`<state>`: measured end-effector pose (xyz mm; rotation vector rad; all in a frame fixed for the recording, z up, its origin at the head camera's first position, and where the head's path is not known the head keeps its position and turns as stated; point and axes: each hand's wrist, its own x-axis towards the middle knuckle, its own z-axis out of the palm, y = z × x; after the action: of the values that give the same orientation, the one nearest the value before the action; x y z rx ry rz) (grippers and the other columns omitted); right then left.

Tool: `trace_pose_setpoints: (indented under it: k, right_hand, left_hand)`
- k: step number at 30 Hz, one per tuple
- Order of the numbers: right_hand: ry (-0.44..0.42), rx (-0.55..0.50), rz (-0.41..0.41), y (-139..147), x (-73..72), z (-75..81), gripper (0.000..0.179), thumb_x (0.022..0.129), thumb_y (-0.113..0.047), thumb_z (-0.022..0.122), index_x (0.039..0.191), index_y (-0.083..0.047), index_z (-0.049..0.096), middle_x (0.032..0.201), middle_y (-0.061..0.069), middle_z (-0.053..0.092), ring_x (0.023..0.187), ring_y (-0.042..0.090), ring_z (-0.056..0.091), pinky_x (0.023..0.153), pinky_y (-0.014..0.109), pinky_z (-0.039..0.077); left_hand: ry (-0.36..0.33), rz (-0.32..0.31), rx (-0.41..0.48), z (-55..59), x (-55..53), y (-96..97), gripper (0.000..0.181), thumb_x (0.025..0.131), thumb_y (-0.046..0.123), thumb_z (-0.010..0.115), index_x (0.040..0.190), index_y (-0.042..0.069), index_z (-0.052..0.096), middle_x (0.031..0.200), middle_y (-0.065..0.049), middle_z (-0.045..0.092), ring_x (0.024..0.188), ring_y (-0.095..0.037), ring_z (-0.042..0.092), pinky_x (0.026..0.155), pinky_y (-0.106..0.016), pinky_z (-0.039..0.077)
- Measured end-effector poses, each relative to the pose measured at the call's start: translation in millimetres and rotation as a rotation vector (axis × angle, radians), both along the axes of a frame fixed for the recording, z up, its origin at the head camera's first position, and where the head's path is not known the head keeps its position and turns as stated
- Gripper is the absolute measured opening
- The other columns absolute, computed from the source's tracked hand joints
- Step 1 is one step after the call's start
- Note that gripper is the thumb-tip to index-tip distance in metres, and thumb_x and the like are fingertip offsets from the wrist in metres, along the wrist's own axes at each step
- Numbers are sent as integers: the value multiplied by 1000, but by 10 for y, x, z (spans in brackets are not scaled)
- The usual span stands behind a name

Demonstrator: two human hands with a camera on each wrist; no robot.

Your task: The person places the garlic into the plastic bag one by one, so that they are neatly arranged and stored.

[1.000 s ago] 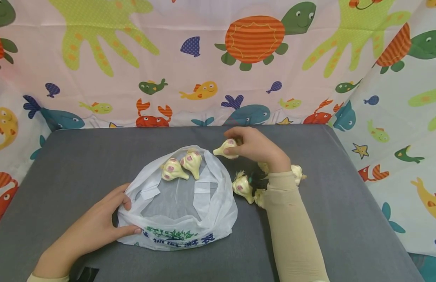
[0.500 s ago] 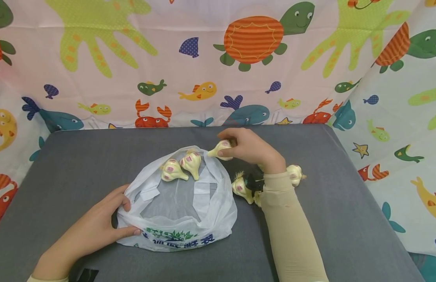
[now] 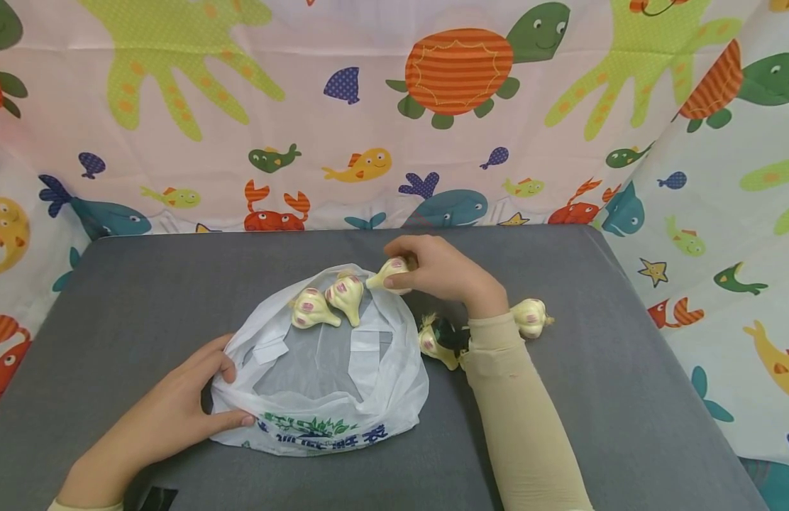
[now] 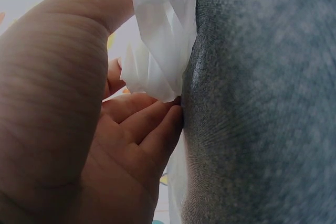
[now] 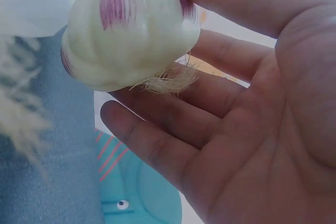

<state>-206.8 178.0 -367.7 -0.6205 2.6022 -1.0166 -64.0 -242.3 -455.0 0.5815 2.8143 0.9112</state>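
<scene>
A white plastic bag with green and blue print lies with its mouth spread wide on the grey table. My left hand holds the bag's left side, thumb at the front and fingers along the side; in the left wrist view the white plastic lies between thumb and fingers. My right hand pinches a garlic bulb at the bag's far right rim. Purple streaks and root hairs show on this garlic bulb in the right wrist view. Two garlic bulbs, one left and one right, sit inside the bag.
Right of the bag, a garlic bulb lies against a dark object, partly hidden by my right forearm. Another garlic bulb lies beyond the sleeve. A printed curtain borders the table's back and sides.
My right hand has moved left with the garlic bulb, from beside the bag to over its far right rim. The left hand and the bag have stayed in place.
</scene>
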Motion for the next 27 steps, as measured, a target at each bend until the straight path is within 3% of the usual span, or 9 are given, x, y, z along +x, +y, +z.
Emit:
trace_pose_setpoints:
  k: [27]
  right_hand:
    - [10, 33, 99, -223, -3, -59, 58, 100, -29, 83, 147, -2, 64, 145, 14, 68, 127, 25, 63, 111, 46, 50]
  left_hand:
    - [13, -12, 17, 3, -2, 2, 65, 74, 55, 100, 107, 23, 54, 163, -17, 48, 130, -42, 57, 102, -73, 50]
